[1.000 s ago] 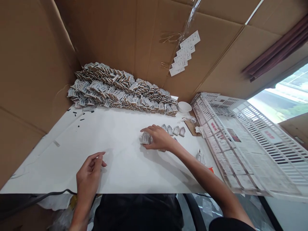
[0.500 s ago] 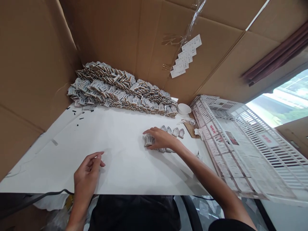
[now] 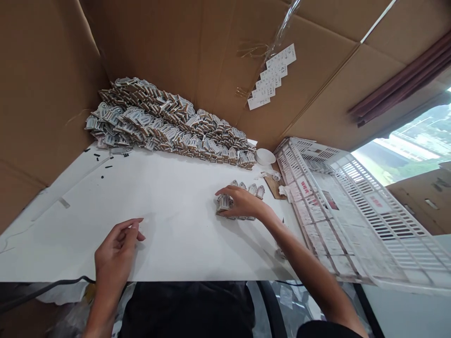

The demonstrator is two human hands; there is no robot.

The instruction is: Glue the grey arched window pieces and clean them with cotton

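"Right of centre on the white table [image 3: 176, 253], what is that arch-shaped piece [image 3: 222, 203] like to handle?"

"Light and stiff, I'd judge, with thin bars that could snap. Take it by its outer edges."

"How is the right hand [image 3: 244, 202] holding it?"

"Thumb on the near edge, fingers at the far one, seemingly clamped on it. Whether it is one piece or several stacked, I can't tell."

"And beyond?"

"Similar pieces [image 3: 260, 192] lie just right; the hand and wrist hide part of them."

"The left hand [image 3: 114, 249]?"

"Near left, fingers loosely curled; whether the tips meet or pinch anything, I can't tell."

"Farther out?"

"A dense pile [image 3: 169, 124] at the far left, single outlines merging, and a white crate [image 3: 319, 234] at right."
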